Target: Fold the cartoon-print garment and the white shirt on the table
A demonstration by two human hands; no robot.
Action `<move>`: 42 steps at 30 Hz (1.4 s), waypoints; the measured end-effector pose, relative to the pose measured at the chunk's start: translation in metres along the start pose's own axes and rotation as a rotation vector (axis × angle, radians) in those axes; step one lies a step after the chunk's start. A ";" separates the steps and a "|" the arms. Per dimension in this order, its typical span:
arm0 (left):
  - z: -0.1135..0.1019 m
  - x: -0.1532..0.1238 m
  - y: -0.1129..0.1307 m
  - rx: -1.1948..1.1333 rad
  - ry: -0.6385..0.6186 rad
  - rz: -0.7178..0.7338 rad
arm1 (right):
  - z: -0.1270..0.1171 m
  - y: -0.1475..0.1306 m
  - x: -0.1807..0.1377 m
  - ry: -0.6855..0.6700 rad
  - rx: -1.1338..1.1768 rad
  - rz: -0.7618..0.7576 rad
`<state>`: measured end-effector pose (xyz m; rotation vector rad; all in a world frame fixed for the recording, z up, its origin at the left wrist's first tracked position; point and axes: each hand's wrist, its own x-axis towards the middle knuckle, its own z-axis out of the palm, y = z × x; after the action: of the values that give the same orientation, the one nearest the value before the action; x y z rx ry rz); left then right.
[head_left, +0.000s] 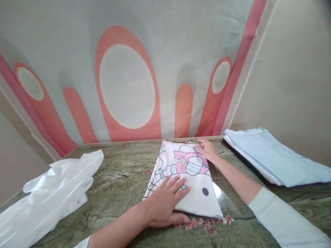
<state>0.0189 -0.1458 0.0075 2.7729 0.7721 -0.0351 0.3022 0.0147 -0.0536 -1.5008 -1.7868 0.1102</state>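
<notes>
A white folded cloth [193,198] with a pink cartoon print lies flat on the table, narrower at its far end. Whether it is a shirt or another piece of fabric cannot be told. My left hand [168,203] rests palm down on its near left part, fingers spread, with the thumb reaching past the near edge. At the far right corner, my right hand [207,149] has its fingers bent around the cloth's edge, thumb and forefinger close together. The fingertips there are small and partly hidden.
On the left lies a crumpled white garment [57,189]. A stack of folded clothes [274,155], light blue on top, sits at the right. The wood-patterned table [121,186] with printed pink flowers meets a wall covered by a patterned backdrop [168,69].
</notes>
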 end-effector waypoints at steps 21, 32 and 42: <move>0.008 -0.007 -0.006 -0.012 0.084 -0.124 | 0.006 -0.017 0.010 -0.701 -0.138 -0.408; 0.017 -0.017 0.007 -0.010 0.049 -0.145 | 0.032 -0.024 0.028 -0.552 -0.257 -0.243; 0.014 -0.022 0.030 -0.162 0.056 -0.022 | 0.080 -0.122 -0.008 -0.704 -0.199 -0.406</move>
<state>0.0154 -0.1849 0.0036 2.6218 0.7833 0.0973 0.1563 0.0036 -0.0484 -1.2782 -2.7028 0.2905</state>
